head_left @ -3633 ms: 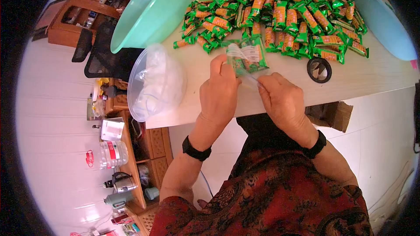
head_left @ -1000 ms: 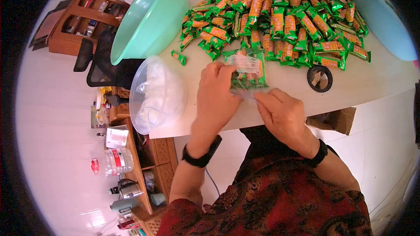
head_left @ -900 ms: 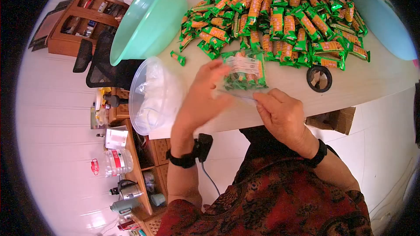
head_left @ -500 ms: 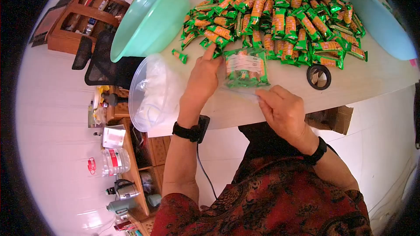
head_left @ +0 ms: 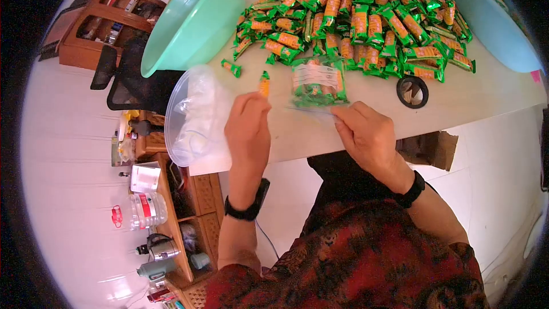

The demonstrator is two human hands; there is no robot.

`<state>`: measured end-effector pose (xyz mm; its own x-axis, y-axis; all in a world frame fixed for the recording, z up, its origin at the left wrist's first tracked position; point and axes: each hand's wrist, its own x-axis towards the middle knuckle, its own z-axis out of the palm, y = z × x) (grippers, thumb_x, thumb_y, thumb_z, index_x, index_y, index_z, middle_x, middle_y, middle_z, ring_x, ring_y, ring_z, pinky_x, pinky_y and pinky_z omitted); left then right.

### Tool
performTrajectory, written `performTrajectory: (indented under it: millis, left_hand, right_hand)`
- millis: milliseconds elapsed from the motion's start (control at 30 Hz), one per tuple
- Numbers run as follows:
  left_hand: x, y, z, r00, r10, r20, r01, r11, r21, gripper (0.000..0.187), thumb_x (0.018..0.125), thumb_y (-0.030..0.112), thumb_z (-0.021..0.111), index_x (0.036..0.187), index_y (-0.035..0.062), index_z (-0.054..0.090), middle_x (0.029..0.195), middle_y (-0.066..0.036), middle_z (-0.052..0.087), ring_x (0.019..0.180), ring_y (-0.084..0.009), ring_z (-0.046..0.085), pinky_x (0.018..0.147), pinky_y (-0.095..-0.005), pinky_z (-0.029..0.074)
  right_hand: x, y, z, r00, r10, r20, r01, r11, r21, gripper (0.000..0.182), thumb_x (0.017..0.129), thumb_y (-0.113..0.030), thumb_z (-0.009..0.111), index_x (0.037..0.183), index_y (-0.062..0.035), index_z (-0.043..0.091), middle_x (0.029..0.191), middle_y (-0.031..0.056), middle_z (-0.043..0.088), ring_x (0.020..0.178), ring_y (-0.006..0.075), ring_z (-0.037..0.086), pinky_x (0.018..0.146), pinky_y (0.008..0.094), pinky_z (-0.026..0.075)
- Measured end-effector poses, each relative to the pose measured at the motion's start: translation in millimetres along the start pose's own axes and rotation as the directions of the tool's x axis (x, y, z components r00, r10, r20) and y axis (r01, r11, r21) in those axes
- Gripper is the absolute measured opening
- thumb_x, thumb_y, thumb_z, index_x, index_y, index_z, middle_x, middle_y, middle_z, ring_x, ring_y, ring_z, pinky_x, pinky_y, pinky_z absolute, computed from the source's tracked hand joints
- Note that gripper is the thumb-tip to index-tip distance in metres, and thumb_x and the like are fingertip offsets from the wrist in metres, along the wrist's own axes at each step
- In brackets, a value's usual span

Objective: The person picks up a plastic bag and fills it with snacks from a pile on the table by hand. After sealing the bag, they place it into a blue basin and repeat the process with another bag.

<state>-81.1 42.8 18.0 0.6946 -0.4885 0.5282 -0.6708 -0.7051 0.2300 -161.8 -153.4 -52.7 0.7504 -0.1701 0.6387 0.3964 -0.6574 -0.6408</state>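
My left hand is closed on a small green-and-orange packet, which sticks up from the fingertips over the table. A clear zip bag with several such packets inside lies in front of me, its opening toward my body. The fingers of my right hand pinch the right corner of the bag's open edge. Behind the bag rises a large pile of green-and-orange packets. One loose packet rests to the left of the pile.
A green basin stands at the left, with a clear tub of plastic bags nearer me. At the right are a blue basin and a black tape ring. The table's front edge runs below my hands.
My left hand has moved back from the pile toward me and to the left, now with a packet in its fingers. My right hand still grips the bag.
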Motion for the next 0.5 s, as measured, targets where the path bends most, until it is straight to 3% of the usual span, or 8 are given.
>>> performTrajectory:
  millis: [33,100,200,267,500]
  left_hand:
    - [-6,10,-9,0.990,0.024,-0.137,-0.026,1.000,-0.010,0.013,0.075,-0.007,0.067,0.083,0.0020,0.061,0.086,-0.013,0.065,0.081,-0.0307,0.063,0.072,-0.0350,0.051]
    - [-24,32,-26,0.969,0.094,-0.227,-0.087,0.995,0.038,0.018,0.071,-0.010,0.070,0.080,0.0035,0.061,0.084,-0.012,0.065,0.080,-0.0272,0.064,0.071,-0.0346,0.052]
    - [-53,57,-41,0.986,0.099,-0.133,-0.103,0.994,-0.028,0.018,0.071,-0.010,0.069,0.079,0.0040,0.061,0.083,-0.010,0.065,0.080,-0.0272,0.064,0.071,-0.0346,0.052]
    - [-63,62,-38,0.975,0.218,0.030,-0.199,0.933,-0.301,0.017,0.071,-0.004,0.068,0.085,0.0033,0.062,0.092,-0.011,0.063,0.078,-0.0279,0.062,0.066,-0.0344,0.051]
    - [-52,56,-2,0.939,0.335,0.081,-0.304,0.917,-0.259,0.021,0.066,0.000,0.067,0.085,0.0019,0.060,0.095,-0.010,0.061,0.078,-0.0290,0.060,0.063,-0.0367,0.050]
  right_hand:
    - [0,1,0,1.000,0.000,-0.012,0.000,1.000,0.013,0.017,0.079,-0.008,0.068,0.096,-0.0093,0.065,0.076,0.0073,0.059,0.066,0.0281,0.061,0.054,0.0393,0.051]
    - [0,0,1,1.000,0.017,-0.013,-0.017,1.000,0.009,0.017,0.080,-0.008,0.068,0.096,-0.0092,0.064,0.076,0.0077,0.059,0.066,0.0285,0.062,0.055,0.0398,0.051]
    - [-1,1,5,0.998,0.048,-0.035,-0.047,0.999,0.026,0.016,0.081,-0.009,0.068,0.095,-0.0090,0.061,0.077,0.0088,0.060,0.067,0.0295,0.062,0.055,0.0405,0.051]
    - [-1,1,6,0.996,0.063,-0.055,-0.061,0.997,0.043,0.016,0.081,-0.010,0.067,0.095,-0.0089,0.059,0.078,0.0094,0.060,0.067,0.0301,0.062,0.055,0.0409,0.050]
    - [-4,-1,4,0.995,0.094,-0.029,-0.093,0.995,0.035,0.016,0.082,-0.014,0.068,0.092,-0.0098,0.056,0.077,0.0099,0.060,0.068,0.0321,0.062,0.056,0.0415,0.050]
